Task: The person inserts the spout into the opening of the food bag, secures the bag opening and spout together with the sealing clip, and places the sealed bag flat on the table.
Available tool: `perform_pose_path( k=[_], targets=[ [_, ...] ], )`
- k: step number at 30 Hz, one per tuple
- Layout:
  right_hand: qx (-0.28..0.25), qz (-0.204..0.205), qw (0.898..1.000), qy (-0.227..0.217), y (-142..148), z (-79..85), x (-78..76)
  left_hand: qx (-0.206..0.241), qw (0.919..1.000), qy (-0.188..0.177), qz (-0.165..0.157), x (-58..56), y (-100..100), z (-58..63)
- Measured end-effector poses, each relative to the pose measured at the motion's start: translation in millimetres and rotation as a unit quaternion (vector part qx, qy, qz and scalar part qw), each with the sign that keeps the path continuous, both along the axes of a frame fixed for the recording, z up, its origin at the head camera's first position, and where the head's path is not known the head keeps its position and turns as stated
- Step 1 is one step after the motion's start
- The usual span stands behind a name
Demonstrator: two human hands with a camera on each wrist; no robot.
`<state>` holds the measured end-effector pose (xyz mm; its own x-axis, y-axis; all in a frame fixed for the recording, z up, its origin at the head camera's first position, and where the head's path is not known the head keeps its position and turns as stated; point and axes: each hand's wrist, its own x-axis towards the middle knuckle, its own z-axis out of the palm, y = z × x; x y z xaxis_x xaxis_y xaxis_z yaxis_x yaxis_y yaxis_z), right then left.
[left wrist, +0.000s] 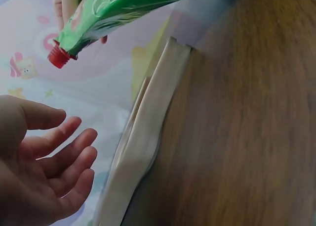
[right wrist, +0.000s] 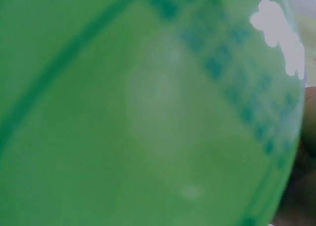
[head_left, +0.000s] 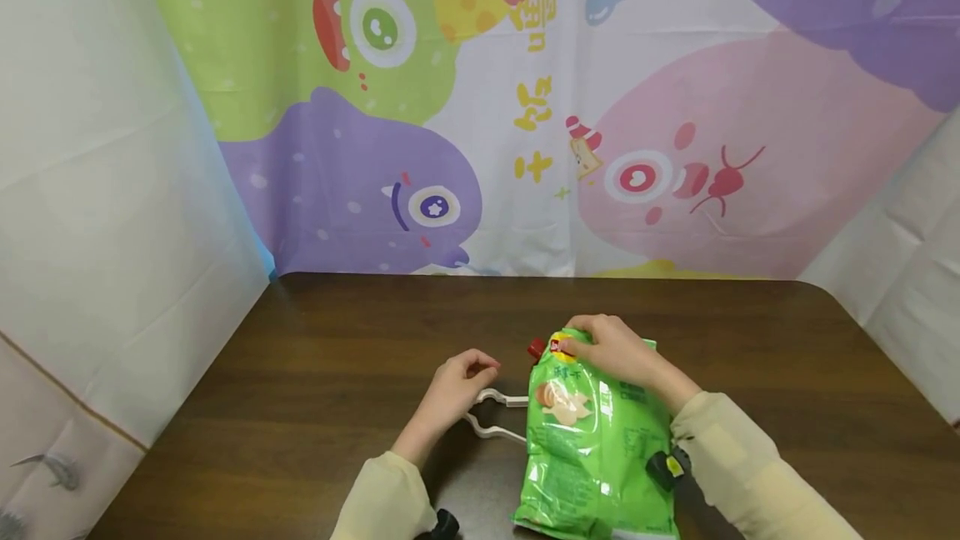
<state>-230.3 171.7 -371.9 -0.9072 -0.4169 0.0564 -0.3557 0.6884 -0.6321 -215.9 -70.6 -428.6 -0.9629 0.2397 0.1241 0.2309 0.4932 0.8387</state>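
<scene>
My right hand (head_left: 618, 350) grips the top of a green spouted refill pouch (head_left: 577, 465), which has a red cap (head_left: 536, 348) at its upper left corner. The pouch fills most of the right wrist view. A cream-coloured frame (head_left: 498, 432) with two wavy arms lies on the table, its right part hidden by the pouch. Beside its left end is my left hand (head_left: 453, 390). The left wrist view shows this hand (left wrist: 49, 161) with loosely bent fingers around nothing, apart from the frame (left wrist: 148, 122) and from the pouch's red cap (left wrist: 58, 57).
Beneath everything is a dark brown wooden table (head_left: 360, 340). A cartoon-printed curtain (head_left: 517, 215) hangs at its far edge, and pale fabric walls (head_left: 112, 148) stand on both sides. Black wrist straps (head_left: 663, 469) sit at my sleeves.
</scene>
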Motion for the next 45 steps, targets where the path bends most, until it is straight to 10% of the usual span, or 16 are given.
perform_pose_path(
  k=[45],
  targets=[
    [0.015,0.015,1.0,-0.001,-1,3.4,-0.3,-0.189,0.979,0.062,-0.044,5.4,-29,-4.9]
  ],
)
